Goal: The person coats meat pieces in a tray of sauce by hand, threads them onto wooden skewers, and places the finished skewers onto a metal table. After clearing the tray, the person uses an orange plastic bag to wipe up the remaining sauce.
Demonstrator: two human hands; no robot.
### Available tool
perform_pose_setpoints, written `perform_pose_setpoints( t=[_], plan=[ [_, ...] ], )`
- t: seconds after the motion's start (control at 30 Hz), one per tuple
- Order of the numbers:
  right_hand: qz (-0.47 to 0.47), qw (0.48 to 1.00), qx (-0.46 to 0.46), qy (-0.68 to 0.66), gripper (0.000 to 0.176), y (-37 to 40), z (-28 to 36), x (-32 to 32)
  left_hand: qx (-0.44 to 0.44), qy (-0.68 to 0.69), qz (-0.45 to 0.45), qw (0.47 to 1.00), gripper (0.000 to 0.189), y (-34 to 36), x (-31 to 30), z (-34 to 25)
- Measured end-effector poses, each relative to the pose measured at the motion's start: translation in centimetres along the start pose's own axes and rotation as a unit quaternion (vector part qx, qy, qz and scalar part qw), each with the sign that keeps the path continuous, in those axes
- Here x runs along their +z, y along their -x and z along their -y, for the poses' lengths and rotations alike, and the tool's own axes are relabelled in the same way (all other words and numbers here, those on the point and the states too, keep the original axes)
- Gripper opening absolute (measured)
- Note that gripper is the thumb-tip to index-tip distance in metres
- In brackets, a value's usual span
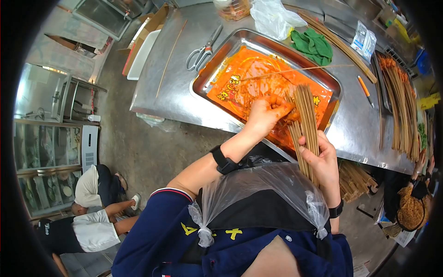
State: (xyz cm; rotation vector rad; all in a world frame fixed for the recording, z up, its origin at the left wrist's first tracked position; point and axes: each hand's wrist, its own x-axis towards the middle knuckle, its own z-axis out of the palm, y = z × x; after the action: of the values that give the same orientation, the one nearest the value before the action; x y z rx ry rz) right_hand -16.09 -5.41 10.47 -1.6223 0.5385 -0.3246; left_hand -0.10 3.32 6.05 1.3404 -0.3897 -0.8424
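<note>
Over the near right part of the metal tray, sticks in a bundle: thin, straight, pale brown, packed close. Tops roughly level, bundle slightly tilted, lower ends past the tray's near edge, by the apron. Small group on its left side sits at a different slant. Orange, sauce-coated food beside the sticks; exact shape unclear, partly hidden by fingers.

Right hand: fingers closed round the bundle, thumb on the near face, other fingers mostly out of sight behind. Fairly clean.

Left hand: fingers bent and drawn in, sauce on them, tips at the food. Can't tell from here if they pinch it or only touch.

Under the hands, an orange sheet with yellow print, red-orange sauce over it. One loose stick crosses the tray's far right rim. Scissors on the table, left of the tray; green cloth by the far rim, clear bag beside the cloth. Orange pen to the right.
</note>
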Motion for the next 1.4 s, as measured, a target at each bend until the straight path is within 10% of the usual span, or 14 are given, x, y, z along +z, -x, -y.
perform_pose_setpoints(
  t=[0.23, 0.5, 1.4],
  plan=[
    [0.129, 0.937, 0.219, -0.239, 0.016, 0.6, 1.7, -0.6, 0.033, -0.186, -0.009, 0.982, 0.013, -1.2, 0.0, 1.7],
    [0.130, 0.947, 0.187, -0.226, 0.023, -0.4, -0.5, -0.4, -0.019, 0.178, 0.012, 0.984, 0.013, 1.0, -0.4, -1.4],
    [0.072, 0.949, 0.224, -0.209, 0.010, -0.4, -0.3, -0.1, 0.021, 0.069, -0.003, 0.997, 0.015, 0.7, -1.5, -1.9]
  ],
)
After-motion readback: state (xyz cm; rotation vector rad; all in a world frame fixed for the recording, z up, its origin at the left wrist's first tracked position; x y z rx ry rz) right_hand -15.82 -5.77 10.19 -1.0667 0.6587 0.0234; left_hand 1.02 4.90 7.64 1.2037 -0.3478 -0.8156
